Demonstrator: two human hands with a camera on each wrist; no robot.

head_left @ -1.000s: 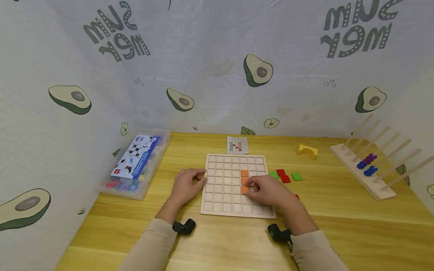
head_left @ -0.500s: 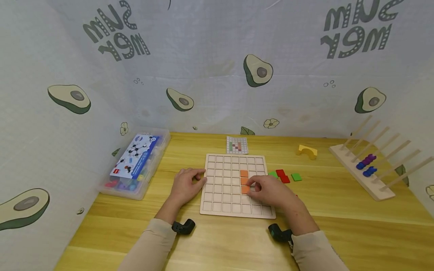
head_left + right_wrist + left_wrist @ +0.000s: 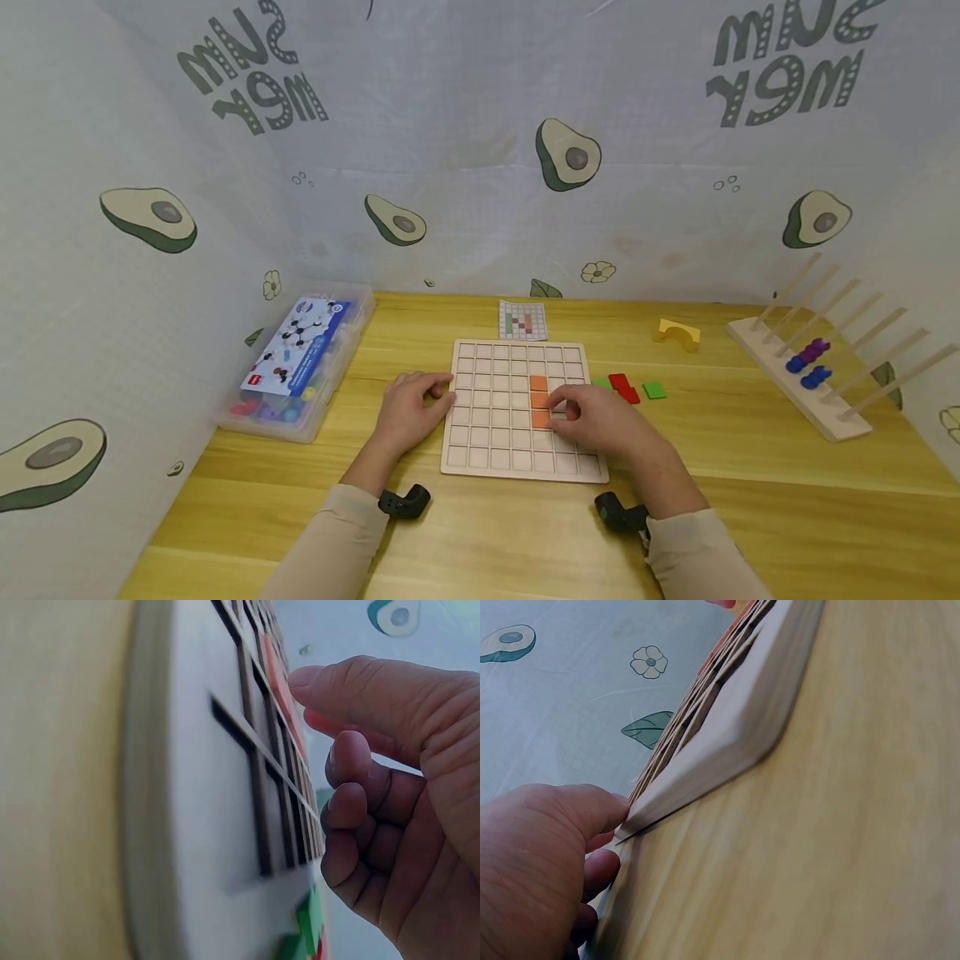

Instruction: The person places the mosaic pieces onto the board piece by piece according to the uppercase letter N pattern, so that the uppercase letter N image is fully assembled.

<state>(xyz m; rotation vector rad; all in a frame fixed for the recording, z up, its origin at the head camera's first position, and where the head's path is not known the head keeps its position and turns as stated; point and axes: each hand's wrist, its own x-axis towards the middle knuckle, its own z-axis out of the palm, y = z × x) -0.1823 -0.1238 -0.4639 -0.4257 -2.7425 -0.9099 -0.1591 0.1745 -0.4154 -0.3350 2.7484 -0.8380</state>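
Observation:
A pale wooden grid board lies flat on the table. Three orange square tiles sit in a column of its cells, right of centre. My right hand hovers low over the board's right half, its thumb and index fingertips apart at the right edges of the lower two tiles. The right wrist view has the thumb right at the orange strip, with the other fingers loosely curled. At the board's left edge rests my left hand, index finger and thumb against the rim. The left wrist view shows its fingertip on the board's side.
Behind the board lies a small printed pattern card. Red tiles and a green tile lie to the right, below a yellow arch block. A peg rack stands far right; a clear plastic case is at left.
The right thumb and index finger have drawn slightly right, off the orange tiles, leaving more of the lowest one showing. The left hand stays against the board.

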